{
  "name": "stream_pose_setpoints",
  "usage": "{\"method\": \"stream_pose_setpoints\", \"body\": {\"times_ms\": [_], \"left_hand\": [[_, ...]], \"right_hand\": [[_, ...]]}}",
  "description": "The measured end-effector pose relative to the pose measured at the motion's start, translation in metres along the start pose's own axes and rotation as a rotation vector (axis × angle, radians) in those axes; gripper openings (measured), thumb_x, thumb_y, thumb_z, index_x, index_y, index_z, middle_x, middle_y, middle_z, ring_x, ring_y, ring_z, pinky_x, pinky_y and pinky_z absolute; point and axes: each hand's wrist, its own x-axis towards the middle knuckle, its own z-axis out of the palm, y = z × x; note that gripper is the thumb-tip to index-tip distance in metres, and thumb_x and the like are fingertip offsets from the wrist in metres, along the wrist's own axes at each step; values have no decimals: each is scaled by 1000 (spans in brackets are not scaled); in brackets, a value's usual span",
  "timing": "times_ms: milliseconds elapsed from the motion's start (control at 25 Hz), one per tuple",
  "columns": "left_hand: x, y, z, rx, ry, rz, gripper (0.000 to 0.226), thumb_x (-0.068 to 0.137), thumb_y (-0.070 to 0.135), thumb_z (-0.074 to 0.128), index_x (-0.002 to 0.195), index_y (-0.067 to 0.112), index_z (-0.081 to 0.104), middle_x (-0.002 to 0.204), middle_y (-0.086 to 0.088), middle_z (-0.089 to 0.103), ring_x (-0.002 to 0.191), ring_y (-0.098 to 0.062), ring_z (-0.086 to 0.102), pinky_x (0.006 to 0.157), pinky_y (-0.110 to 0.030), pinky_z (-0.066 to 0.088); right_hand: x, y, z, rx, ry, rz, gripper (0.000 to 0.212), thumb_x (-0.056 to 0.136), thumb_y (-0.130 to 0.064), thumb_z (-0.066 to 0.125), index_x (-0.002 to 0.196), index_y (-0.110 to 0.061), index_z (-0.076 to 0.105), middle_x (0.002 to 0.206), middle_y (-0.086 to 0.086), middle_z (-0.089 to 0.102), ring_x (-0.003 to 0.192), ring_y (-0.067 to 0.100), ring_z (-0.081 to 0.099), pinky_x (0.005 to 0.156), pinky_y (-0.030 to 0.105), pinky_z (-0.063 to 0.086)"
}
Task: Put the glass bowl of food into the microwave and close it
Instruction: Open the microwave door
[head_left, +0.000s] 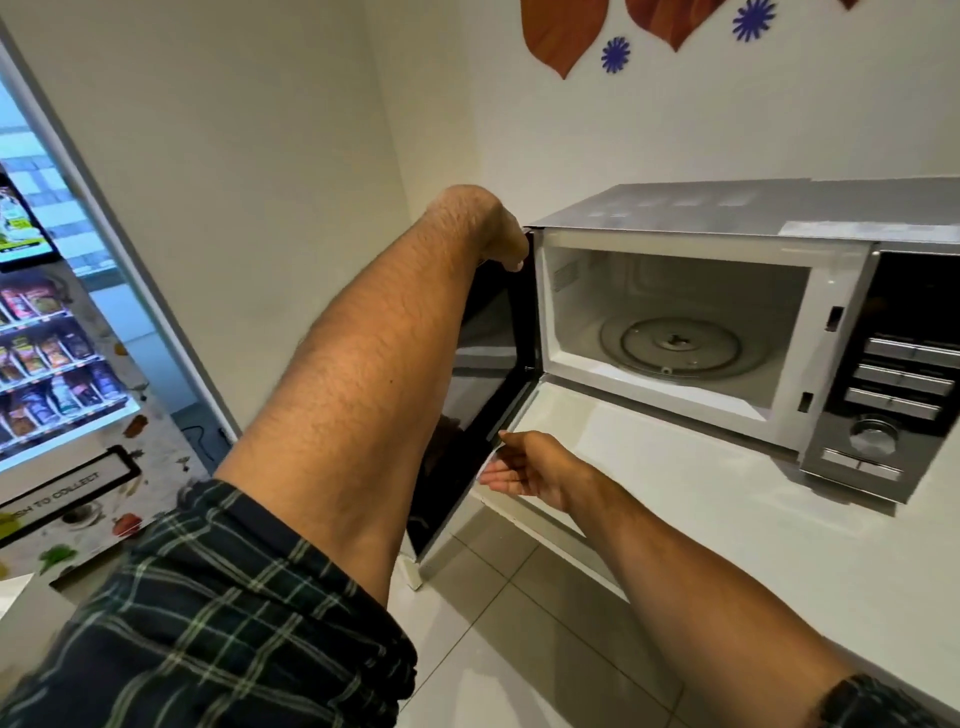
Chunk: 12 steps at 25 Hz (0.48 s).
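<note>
Head camera view: a silver microwave sits on a white counter at about two o'clock, its dark door swung wide open toward nine o'clock. The white cavity holds only the glass turntable. The person's left hand curls over the door's top edge near the hinge, fingers pressed onto it. The right hand reaches toward the door's lower edge, fingers spread and empty, just touching or nearly so. The glass bowl of food is nowhere in view. Glass with food would likely be heavy, rigid, smooth and breakable, so gripping it at both sides of the rim seems safest. A snack vending machine stands at nine o'clock.
</note>
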Motion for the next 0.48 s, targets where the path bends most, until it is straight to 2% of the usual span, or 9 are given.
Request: {"method": "stream_pose_setpoints", "body": {"times_ms": [120, 240, 320, 480], "left_hand": [[-6, -14, 11, 33, 72, 57, 45, 99, 28, 41, 137, 6, 52, 142, -14, 54, 125, -31, 54, 92, -36, 43], [-1, -29, 25, -27, 141, 72, 44, 96, 24, 41, 133, 3, 54, 136, -13, 58, 121, -29, 56, 88, -33, 42], [5, -38, 35, -83, 183, 66, 42, 97, 28, 42, 129, 4, 56, 130, -12, 61, 114, -29, 59, 90, -36, 46], [13, -53, 54, -188, 312, 91, 43, 97, 36, 41, 126, 7, 55, 122, -14, 62, 103, -30, 58, 85, -39, 47]], "right_hand": [[15, 1, 20, 85, 5, 9, 43, 105, -26, 44, 112, 12, 62, 93, 25, 73, 78, 29, 76, 68, 33, 64], [29, 4, 37, 192, 37, -11, 36, 104, -24, 45, 91, 4, 63, 92, 25, 72, 83, 32, 74, 72, 35, 62], [38, 4, 47, 237, 63, -30, 32, 103, -23, 47, 81, -3, 59, 87, 22, 73, 82, 32, 75, 70, 34, 62], [56, 3, 58, 303, 131, -50, 25, 100, -23, 53, 80, -8, 56, 77, 14, 64, 71, 27, 71, 71, 34, 63]]}}
